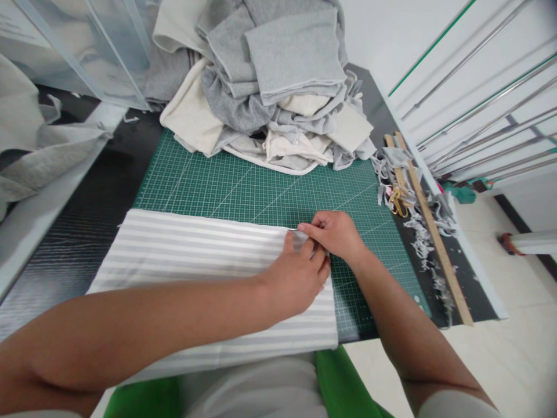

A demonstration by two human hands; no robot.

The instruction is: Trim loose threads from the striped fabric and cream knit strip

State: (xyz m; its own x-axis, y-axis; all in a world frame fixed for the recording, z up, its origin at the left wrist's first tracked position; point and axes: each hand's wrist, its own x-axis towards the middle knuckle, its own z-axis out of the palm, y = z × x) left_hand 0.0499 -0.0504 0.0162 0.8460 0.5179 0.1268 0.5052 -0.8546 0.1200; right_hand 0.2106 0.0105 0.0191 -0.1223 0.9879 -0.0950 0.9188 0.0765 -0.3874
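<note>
A folded grey-and-white striped cloth (191, 247) lies flat on the green cutting mat (261, 188), its near edge hanging over the table front. My left hand (293, 278) rests on the cloth's right end, fingers pressing near the top right corner. My right hand (335, 235) pinches that same corner between thumb and fingertips, at the cloth's right edge. A small shiny bit shows at the pinch; I cannot tell what it is.
A pile of grey and cream fabric pieces (270, 87) fills the far end of the mat. A wooden ruler (435, 232), scissors (398, 200) and fabric scraps lie along the right edge. Grey cloth (35, 151) drapes at the left. Metal rods (487, 104) stand right.
</note>
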